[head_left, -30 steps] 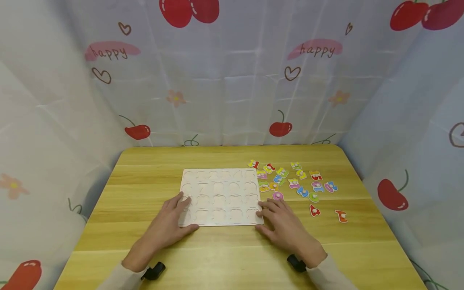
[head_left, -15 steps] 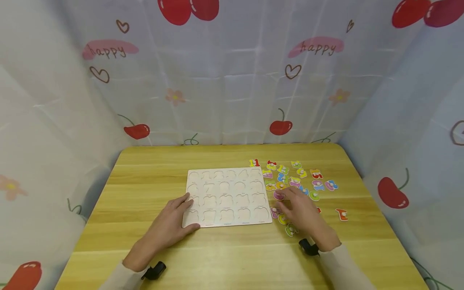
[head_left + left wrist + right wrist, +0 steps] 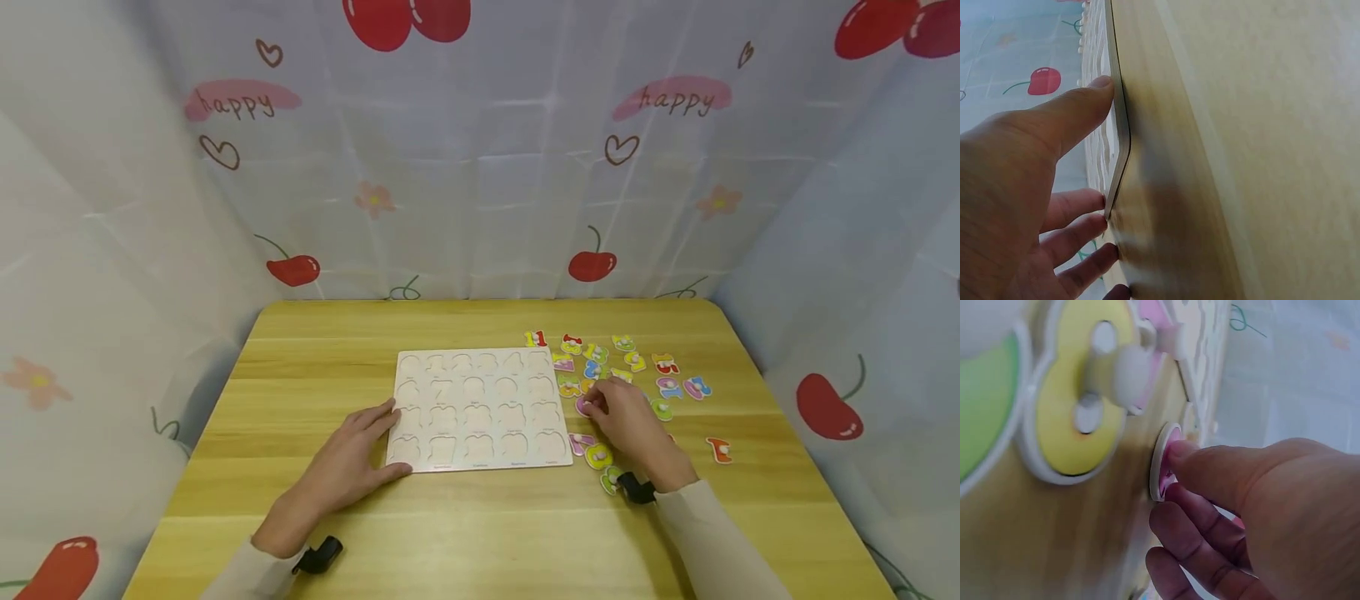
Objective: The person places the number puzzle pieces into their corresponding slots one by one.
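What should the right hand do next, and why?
I'd probably lift the pink piece toward the board: the right hand pinches it, the left hand rests at the board's left edge, and the recesses look unfilled.

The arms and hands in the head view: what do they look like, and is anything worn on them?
A person's: the left hand and right hand wear no gloves. The left sleeve and right sleeve are pale beige. Each wrist has a small black device.
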The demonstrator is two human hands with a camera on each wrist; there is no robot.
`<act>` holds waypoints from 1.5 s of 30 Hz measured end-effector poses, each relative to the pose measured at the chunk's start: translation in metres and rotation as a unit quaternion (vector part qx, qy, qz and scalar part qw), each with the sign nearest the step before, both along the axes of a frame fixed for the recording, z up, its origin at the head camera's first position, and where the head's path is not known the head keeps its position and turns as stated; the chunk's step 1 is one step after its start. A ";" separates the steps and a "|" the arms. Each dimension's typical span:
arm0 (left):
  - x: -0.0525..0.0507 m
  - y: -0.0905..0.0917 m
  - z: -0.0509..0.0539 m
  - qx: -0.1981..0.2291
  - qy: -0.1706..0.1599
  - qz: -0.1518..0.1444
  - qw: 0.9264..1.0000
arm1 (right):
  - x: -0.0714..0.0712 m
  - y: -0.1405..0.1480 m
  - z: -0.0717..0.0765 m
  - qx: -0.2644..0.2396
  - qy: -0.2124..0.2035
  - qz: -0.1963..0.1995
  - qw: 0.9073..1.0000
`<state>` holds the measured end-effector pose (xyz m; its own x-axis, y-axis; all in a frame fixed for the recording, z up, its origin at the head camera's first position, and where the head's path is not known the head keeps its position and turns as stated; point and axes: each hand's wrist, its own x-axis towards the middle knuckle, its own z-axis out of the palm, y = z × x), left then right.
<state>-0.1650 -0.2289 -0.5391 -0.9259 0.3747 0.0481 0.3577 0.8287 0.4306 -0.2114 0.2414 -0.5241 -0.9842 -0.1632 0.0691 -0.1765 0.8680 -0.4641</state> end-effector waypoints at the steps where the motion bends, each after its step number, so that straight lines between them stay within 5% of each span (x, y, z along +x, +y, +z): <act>1: 0.000 0.000 0.001 -0.002 -0.001 0.000 1.000 | 0.000 0.000 0.001 -0.001 0.000 -0.001 1.000; 9: -0.002 0.001 0.006 -0.010 -0.011 0.008 1.000 | -0.012 -0.013 0.012 -0.049 0.044 0.012 0.998; 15: -0.002 0.002 0.006 -0.015 -0.020 0.009 1.000 | -0.026 -0.042 0.012 -0.115 0.042 0.034 0.992; 21: -0.003 0.004 0.006 -0.020 -0.022 0.009 1.000 | -0.040 -0.077 0.012 -0.129 0.056 0.079 0.987; 25: -0.003 0.005 0.007 -0.026 -0.022 0.009 0.999 | -0.055 -0.103 0.012 -0.140 0.028 0.106 0.984; 35: -0.002 0.004 0.006 -0.030 -0.024 0.009 0.999 | -0.093 -0.180 -0.001 -0.129 -0.011 0.203 0.971; 45: -0.003 0.005 0.005 -0.038 -0.020 0.007 0.999 | -0.115 -0.233 -0.008 -0.099 -0.024 0.223 0.969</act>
